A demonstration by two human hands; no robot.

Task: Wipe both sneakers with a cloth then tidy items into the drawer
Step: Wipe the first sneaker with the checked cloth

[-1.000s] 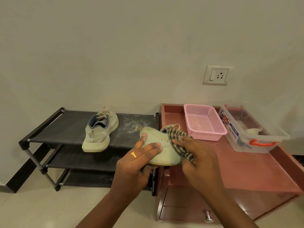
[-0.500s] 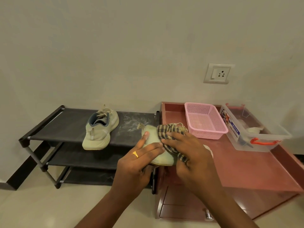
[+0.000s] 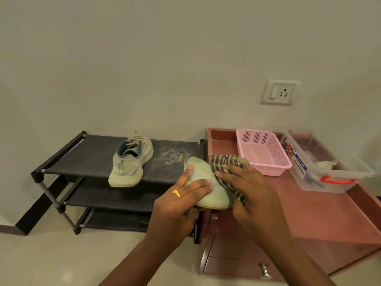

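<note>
Sneaker (image 3: 203,176) sits at frame centre, gripped by the left hand (image 3: 179,205), fingers curled over its side. The right hand (image 3: 249,193) clutches a checked cloth (image 3: 224,162) against it. The second sneaker (image 3: 132,162) rests on the shoe rack (image 3: 82,157), centre-left.

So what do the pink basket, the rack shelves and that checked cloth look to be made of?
Basket: probably rigid plastic, moulded with a grid of small holes. Shelves: seemingly dark matte fabric, stretched taut and dusted white in places. Cloth: soft woven textile, bunching under the right hand.
</note>
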